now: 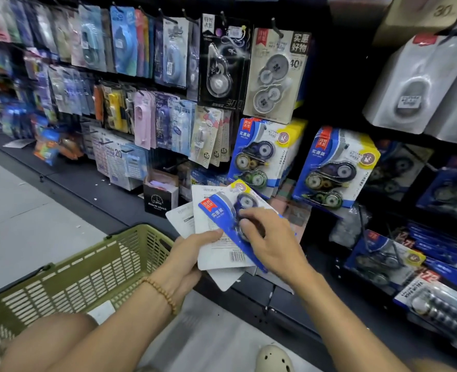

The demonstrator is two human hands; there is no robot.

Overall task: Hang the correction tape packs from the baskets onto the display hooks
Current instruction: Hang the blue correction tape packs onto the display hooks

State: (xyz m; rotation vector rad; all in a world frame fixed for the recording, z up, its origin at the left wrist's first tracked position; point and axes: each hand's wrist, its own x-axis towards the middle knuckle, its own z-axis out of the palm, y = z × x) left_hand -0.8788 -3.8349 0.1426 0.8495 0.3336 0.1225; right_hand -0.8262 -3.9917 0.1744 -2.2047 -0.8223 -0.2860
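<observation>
Basket (82,277) left of hands-held packs (222,237) — display hooks (277,29) behind.

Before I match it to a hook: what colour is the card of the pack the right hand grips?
Blue, with a red label, on the pack under the right hand; head view.

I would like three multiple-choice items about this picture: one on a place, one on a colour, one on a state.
1. Where is the basket?
A. Low at the person's left
B. On the top hook
C. At the person's right

2. What colour is the basket?
A. Red
B. Green
C. White

3. What does the right hand do?
A. Hangs idle
B. Rests in the basket
C. Grips the blue correction tape pack

Answers: 1 A, it stands on the floor by the left arm. 2 B, its mesh walls are olive green. 3 C, its fingers curl over the pack above the stack in the left hand.
</observation>
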